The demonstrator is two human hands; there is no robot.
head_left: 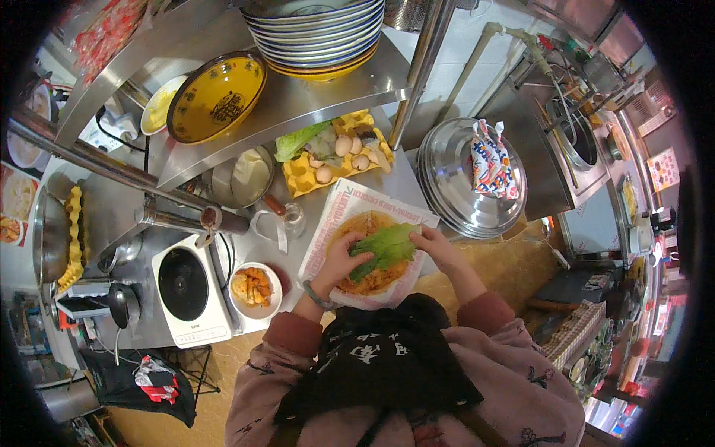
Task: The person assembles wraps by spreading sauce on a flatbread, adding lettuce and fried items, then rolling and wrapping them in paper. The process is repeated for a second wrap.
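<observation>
A green lettuce leaf (389,246) is stretched between my two hands. My left hand (339,262) grips its left side, thumb on top. At the leaf's right end, my right hand (439,248) pinches the edge between thumb and fingers. Directly beneath lies a round, orange-brown flatbread-like food (370,223), partly hidden by the leaf and my left hand. It rests on printed white paper (322,237) spread over the counter close to my apron.
Left of the paper stand a white bowl of orange food chunks (253,289) and an induction cooker (190,287). Beyond are a yellow egg tray (302,179) and a small glass jar (294,217). Stacked metal lids (450,201) sit right; a steel shelf (298,123) overhangs the back.
</observation>
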